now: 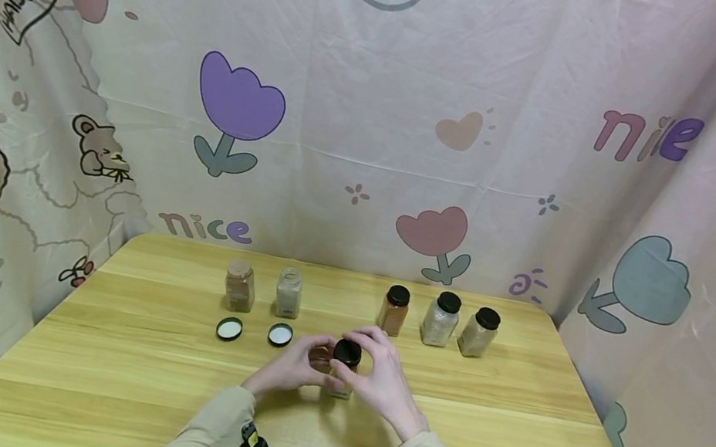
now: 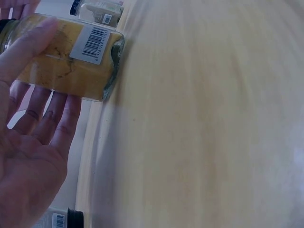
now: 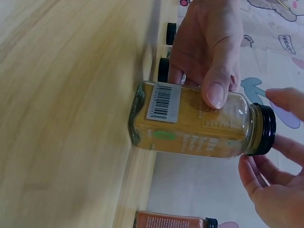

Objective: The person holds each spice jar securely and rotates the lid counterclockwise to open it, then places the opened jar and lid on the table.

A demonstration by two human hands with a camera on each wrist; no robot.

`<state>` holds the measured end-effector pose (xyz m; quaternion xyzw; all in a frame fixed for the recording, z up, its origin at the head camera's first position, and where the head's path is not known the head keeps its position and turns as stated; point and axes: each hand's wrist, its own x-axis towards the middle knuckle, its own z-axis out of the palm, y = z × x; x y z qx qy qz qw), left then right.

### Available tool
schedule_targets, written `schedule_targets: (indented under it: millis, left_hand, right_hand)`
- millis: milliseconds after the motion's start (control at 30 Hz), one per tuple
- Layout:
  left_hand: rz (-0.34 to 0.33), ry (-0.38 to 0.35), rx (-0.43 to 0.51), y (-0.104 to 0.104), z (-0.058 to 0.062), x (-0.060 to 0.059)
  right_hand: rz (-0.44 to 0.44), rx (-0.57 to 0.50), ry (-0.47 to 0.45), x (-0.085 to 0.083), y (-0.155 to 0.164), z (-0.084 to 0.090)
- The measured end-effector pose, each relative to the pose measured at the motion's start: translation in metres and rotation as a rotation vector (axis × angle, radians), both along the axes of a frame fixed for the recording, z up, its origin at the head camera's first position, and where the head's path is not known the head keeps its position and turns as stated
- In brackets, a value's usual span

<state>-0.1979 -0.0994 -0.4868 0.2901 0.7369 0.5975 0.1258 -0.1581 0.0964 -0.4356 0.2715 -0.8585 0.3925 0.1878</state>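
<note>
A square glass jar of yellow-brown turmeric powder [image 3: 190, 123] stands upright at the middle of the table, its barcode label [image 2: 90, 43] facing the person. My left hand [image 1: 294, 362] grips its body from the left, with the thumb along the near side. The fingers and thumb of my right hand [image 1: 382, 374] are curled around the jar's black lid [image 1: 348, 352], which sits on the neck. Whether the base touches the table or hovers just above it, I cannot tell.
Two jars without lids, one brown [image 1: 240, 289] and one whitish [image 1: 288, 295], stand at the back left. Their lids [image 1: 229, 329] lie upside down before them. Back right are three black-lidded jars: orange-brown [image 1: 394, 312], white [image 1: 440, 321] and beige [image 1: 478, 334]. A printed curtain [image 1: 347, 112] hangs behind the table.
</note>
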Motion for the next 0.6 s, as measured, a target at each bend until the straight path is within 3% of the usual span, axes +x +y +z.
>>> schedule_targets:
  millis: [233,600]
  left_hand:
    - [0.006,0.010,-0.014,-0.0001,0.0005,0.0007]
    - [0.010,0.013,-0.017,-0.0001,0.0005,0.0000]
  right_hand:
    - [-0.035,-0.030,0.005,0.0009,-0.0026,0.0017]
    - [0.034,-0.001,-0.034,-0.0003,0.0020,0.0059]
